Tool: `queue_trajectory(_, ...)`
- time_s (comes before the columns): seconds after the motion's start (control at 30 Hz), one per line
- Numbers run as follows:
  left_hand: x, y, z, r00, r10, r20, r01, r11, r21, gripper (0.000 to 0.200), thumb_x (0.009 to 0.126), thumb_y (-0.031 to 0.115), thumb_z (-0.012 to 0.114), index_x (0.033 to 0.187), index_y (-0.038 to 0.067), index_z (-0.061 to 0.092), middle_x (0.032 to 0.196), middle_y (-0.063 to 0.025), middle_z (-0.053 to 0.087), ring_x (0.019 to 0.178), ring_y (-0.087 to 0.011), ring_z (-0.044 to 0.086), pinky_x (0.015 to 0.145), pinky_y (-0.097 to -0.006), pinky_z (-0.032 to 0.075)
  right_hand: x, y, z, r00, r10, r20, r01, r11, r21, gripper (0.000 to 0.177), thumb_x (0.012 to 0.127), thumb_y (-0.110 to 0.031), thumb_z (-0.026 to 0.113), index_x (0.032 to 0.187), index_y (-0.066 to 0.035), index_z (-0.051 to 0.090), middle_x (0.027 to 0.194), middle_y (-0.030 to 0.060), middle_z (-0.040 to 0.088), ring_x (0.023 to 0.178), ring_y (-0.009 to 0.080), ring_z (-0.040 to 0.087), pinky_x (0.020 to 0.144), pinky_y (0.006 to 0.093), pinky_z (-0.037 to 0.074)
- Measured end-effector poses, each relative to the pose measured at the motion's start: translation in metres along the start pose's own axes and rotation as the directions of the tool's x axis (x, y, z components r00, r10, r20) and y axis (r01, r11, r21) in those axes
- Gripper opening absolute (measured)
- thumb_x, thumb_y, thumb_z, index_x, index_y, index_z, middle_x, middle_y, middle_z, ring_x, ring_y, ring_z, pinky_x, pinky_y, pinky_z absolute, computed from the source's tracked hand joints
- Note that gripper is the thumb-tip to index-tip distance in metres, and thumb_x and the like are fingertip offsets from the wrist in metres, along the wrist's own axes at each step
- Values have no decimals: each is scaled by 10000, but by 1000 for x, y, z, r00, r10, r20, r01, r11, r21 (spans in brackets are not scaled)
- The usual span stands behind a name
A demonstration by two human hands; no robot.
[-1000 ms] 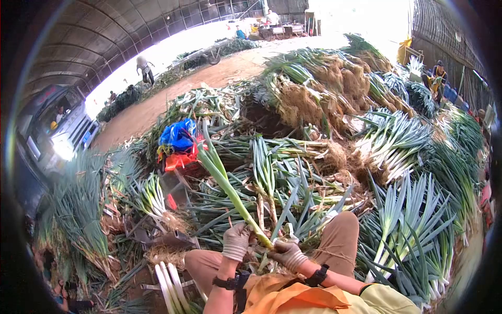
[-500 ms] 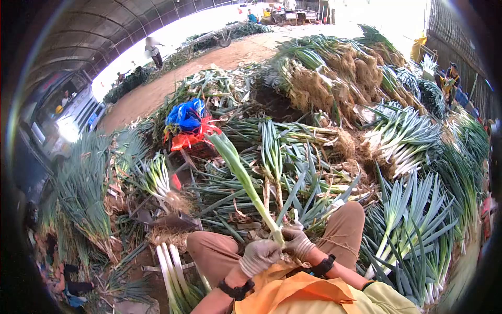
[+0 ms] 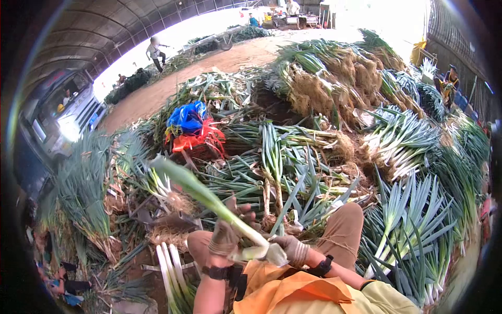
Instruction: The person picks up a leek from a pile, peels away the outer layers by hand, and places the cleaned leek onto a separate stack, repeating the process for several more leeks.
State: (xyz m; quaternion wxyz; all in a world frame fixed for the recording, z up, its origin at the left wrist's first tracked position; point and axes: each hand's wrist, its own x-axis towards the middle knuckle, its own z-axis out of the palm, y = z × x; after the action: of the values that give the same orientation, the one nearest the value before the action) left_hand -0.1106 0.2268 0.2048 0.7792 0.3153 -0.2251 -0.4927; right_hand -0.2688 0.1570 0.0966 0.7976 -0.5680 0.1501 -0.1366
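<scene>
A long green and white leek [image 3: 222, 209] slants from the upper left down to its pale base at my lap. My left hand [image 3: 229, 233], in a dirty glove, is raised beside the stalk with its fingers apart; the stalk crosses the palm. My right hand [image 3: 292, 249], also gloved, is closed at the leek's base end. A pale loose layer [image 3: 250, 254] curls beside the base. Several white-stemmed leeks [image 3: 172, 269] lie to the left of my knee.
Piles of leeks [image 3: 272, 152] spread in front, with a big root-covered heap [image 3: 334, 83] behind. Blue [image 3: 187, 116] and red [image 3: 201, 138] plastic lies on the pile. A vehicle [image 3: 63, 112] stands at the left. One person [image 3: 155, 53] is far back, another [image 3: 449, 81] at the right.
The leek has tipped over to the left and lower. My left hand has left its base, moved left and opened. My right hand has shifted slightly down. The distant person's pose differs.
</scene>
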Motion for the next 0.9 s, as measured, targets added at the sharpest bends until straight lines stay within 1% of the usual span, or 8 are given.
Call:
queue_trajectory(0.07,14,2,-11,997,36,-63,-43,992,-122,490,763,284,635,1191,128,454,868,-57,585,760,-160,585,635,-299,490,2,8,3,988,-148,38,152,921,-358,327,769,-103,624,1083,-53,544,942,26,584,804,86,519,731,278,458)
queue_trajectory(0.13,30,-4,-38,997,18,72,6,950,-313,383,792,204,606,1148,126,489,784,-33,574,635,-109,544,563,-249,447,29,21,1,952,223,208,-289,442,849,337,838,-152,521,1134,5,487,975,100,590,835,194,585,759,287,477)
queue_trajectory(0.17,37,-3,-39,999,-24,22,30,944,-328,314,802,154,589,1107,126,519,712,-14,550,535,-69,475,497,-216,388,24,11,-1,969,181,167,-234,459,857,347,855,-196,488,1139,3,472,972,139,581,828,248,588,777,318,482)
queue_trajectory(0.27,50,-3,-36,1000,-31,-5,28,952,-304,294,800,156,592,1087,126,534,709,-18,550,511,-62,464,474,-206,371,18,-42,27,954,-255,-159,276,952,129,375,810,-166,562,1165,-66,492,1046,96,555,857,205,571,721,319,479)
queue_trajectory(0.33,59,3,-26,997,33,-71,-44,985,-168,265,798,189,599,1053,136,552,684,19,528,481,-39,419,458,-186,338,35,-33,14,740,-672,1,613,674,-413,312,705,-43,643,1007,-101,590,1145,136,517,1070,270,480,876,324,395)
queue_trajectory(0.4,76,11,-31,995,40,-91,-48,995,-89,259,800,203,595,1046,136,552,659,42,496,473,-26,396,456,-184,333,27,-41,19,891,-433,-136,442,896,40,261,693,-17,636,946,-68,598,1143,149,522,1085,284,475,901,334,376)
queue_trajectory(0.73,141,59,-44,1000,-9,15,11,996,-86,170,789,155,597,945,108,547,646,4,508,444,-38,412,412,-174,352,8,-104,-4,638,-711,296,737,453,-502,226,690,-20,554,911,-35,600,967,95,604,968,255,549,845,344,423)
queue_trajectory(0.9,159,66,-39,997,-37,75,47,990,-137,210,824,167,556,1011,77,525,664,21,490,466,-56,391,474,-210,379,23,-119,6,951,-308,15,308,948,-84,137,764,-43,566,898,-30,590,805,7,600,721,78,530,664,229,437)
